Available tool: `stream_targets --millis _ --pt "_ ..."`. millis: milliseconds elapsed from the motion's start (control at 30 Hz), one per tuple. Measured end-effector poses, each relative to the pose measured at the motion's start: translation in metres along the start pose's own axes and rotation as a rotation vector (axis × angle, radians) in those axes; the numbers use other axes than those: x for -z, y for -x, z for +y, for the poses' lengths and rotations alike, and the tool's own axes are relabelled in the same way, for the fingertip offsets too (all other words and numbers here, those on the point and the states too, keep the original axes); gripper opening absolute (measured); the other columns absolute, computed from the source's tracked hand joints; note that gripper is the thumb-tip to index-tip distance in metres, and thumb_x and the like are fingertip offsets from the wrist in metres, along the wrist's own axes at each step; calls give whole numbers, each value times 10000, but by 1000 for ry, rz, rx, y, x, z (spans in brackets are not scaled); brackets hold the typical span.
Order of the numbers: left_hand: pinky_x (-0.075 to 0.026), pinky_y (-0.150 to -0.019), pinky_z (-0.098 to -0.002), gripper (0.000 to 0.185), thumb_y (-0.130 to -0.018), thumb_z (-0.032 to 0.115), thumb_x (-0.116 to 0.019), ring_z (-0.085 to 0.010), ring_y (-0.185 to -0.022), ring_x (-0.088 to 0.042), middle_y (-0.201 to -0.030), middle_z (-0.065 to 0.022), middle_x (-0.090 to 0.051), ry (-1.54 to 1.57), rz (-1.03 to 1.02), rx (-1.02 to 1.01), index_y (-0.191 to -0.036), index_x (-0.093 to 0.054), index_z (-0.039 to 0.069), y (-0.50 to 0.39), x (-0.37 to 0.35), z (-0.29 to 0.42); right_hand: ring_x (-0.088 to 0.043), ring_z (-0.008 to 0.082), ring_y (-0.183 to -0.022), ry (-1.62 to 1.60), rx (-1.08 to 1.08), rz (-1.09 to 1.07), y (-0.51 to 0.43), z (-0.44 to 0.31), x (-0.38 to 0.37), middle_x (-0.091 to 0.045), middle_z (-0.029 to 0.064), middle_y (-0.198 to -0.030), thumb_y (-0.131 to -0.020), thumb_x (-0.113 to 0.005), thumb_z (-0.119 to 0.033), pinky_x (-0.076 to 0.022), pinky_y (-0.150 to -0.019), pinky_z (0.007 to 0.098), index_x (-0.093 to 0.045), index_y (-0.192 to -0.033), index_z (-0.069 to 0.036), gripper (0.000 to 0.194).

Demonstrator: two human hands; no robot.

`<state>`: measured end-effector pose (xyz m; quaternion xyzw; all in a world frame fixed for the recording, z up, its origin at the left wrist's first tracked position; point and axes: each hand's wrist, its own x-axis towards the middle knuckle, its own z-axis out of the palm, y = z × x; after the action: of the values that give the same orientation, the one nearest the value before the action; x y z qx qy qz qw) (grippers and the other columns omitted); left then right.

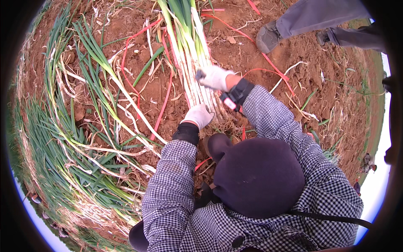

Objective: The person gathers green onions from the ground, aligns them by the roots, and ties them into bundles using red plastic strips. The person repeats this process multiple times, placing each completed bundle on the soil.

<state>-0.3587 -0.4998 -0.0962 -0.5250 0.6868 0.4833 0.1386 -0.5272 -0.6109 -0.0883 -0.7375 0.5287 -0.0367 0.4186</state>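
Observation:
A bundle of long green onions [189, 56] lies on the soil in front of me, white stalks and roots towards me, green leaves pointing away. My left hand [199, 116], in a white glove, rests at the left side of the stalks near the root end, fingers curled; whether it grips any stalk is not clear. Across the middle of the stalks is my right hand [214, 77], also gloved, with its dark-tipped fingers bent inward; its hold is unclear. Red plastic strapping [171, 78] shows along the bundle's left edge, partly hidden beneath it.
Loose green onions [94, 163] lie in a large heap to the left. Red strips [270, 61] and dry leaves are scattered over the reddish soil. At the upper right stands another person, with a grey shoe [267, 37] near the bundle. Small distant figures appear at the edges.

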Motion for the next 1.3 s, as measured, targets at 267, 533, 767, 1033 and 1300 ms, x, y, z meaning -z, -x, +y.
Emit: stream_targets --millis 267,533,767,1033,1300 --pt "-498 -1030 -443 588 -886 305 -683 -388 -1196 -603 -1315 -213 -590 -74 42 -191 -1445 -536 200 32 12 23 -618 134 -614 -110 -315 166 -44 27 110 -680 42 -715 -824 -839 -308 -491 -577 309 -722 -903 -31 311" --pt "-445 -1111 -459 641 -913 348 -675 -404 -1273 -544 -1439 -246 -438 -252 -149 -124 -1499 -483 171 30 21 26 -719 221 -705 194 -217 148 -78 67 48 -725 126 -731 -833 -776 -423 -565 -682 368 -752 -895 -43 386" --pt "-502 -1006 -410 366 -892 111 -569 -361 -1152 -629 -1266 -183 -640 175 46 -312 -1244 -657 63 50 30 -33 -618 113 -583 -319 -432 -248 60 47 61 -715 46 -843 -937 -690 -439 -510 -532 245 -698 -1075 -53 410" --pt "-521 -961 -397 243 -899 121 -569 -340 -1075 -652 -1145 -133 -692 336 213 -382 -1078 -722 61 60 -2 -62 -620 191 -711 -35 -358 -440 90 67 -66 -689 93 -780 -875 -741 -408 -495 -679 367 -710 -938 -5 409" --pt "-521 -977 -426 291 -840 53 -539 -368 -1100 -651 -1149 -207 -686 155 396 -368 -1080 -702 21 75 -15 -52 -695 286 -768 216 -221 -451 81 68 -51 -717 168 -813 -827 -740 -381 -532 -719 432 -717 -904 -15 375"
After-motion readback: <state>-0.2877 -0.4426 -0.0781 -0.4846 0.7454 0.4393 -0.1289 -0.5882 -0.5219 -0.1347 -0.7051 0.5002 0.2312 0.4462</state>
